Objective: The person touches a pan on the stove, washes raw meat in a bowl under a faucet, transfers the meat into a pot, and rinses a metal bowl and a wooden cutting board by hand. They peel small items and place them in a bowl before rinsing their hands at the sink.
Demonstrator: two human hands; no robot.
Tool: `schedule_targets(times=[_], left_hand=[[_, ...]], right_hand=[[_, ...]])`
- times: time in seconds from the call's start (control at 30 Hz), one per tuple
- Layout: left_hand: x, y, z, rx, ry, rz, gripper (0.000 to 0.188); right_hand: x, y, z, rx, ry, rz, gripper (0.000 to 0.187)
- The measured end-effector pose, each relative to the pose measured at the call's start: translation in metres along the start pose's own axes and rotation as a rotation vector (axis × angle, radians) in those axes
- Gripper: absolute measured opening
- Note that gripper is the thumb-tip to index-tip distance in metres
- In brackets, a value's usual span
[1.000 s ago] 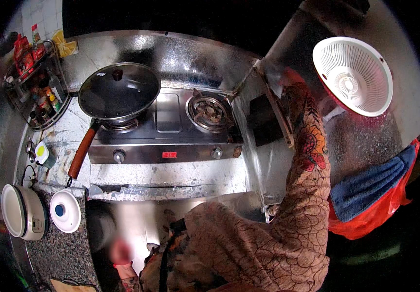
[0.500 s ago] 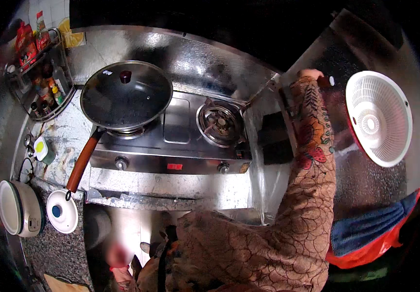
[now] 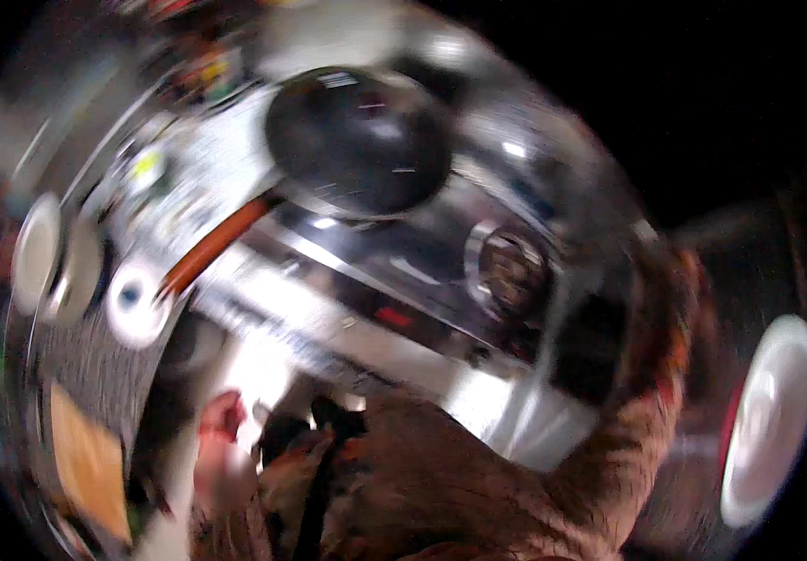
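Note:
My left hand (image 3: 222, 418) hangs low at the left, beside the counter's front edge, over the pale floor. Motion smears its fingers, and I cannot make out anything in it. At the right, my patterned right sleeve (image 3: 651, 421) reaches up and away past the stove's right end. The hand at its end is lost in blur and shadow. Nearest to that arm is a white plastic colander (image 3: 776, 421) at the right. On the left burner sits a wok with a dark domed lid (image 3: 357, 140), its brown wooden handle (image 3: 216, 245) pointing toward me.
The steel gas stove (image 3: 366, 290) has a bare right burner (image 3: 511, 269). Along the left stand a white lid with a blue knob (image 3: 132, 297), a pale round cooker (image 3: 76, 266) and a wooden board (image 3: 88, 463). A blurred rack of bottles (image 3: 212, 75) is at the back left.
My view has swung and tilted, so the stove slants down to the right and everything is smeared. The dark object with a white end at my right hand no longer shows. My left hand appears higher.

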State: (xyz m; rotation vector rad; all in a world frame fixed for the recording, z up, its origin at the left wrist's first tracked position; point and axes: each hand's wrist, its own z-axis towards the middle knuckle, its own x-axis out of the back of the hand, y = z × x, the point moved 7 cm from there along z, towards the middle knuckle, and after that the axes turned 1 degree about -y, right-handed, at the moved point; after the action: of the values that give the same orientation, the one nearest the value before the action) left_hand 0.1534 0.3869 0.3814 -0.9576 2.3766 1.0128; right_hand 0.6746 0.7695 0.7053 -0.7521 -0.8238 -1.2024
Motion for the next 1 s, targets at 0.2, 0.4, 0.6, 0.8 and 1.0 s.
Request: schedule_targets(times=[0.2,0.4,0.6,0.8,1.0], left_hand=[[0.013,-0.012,-0.017,-0.080,0.287,-0.047,0.018],[0.029,-0.030,-0.056,-0.119,0.284,-0.211,0.016],[0.068,-0.072,-0.118,-0.229,0.351,-0.442,0.017],[0.142,-0.093,-0.185,-0.356,0.348,-0.570,0.017],[0.229,-0.130,-0.294,-0.553,0.404,-0.633,0.018]], right_hand=[[-0.158,-0.129,-0.233,0.114,-0.609,0.339,0.022],[-0.190,-0.102,-0.271,0.086,-0.672,0.113,0.021],[-0.183,-0.064,-0.192,0.052,-0.599,0.026,0.020],[-0.089,-0.103,-0.116,0.052,-0.408,0.219,0.019],[-0.061,-0.386,-0.243,0.648,-0.685,0.365,0.017]])
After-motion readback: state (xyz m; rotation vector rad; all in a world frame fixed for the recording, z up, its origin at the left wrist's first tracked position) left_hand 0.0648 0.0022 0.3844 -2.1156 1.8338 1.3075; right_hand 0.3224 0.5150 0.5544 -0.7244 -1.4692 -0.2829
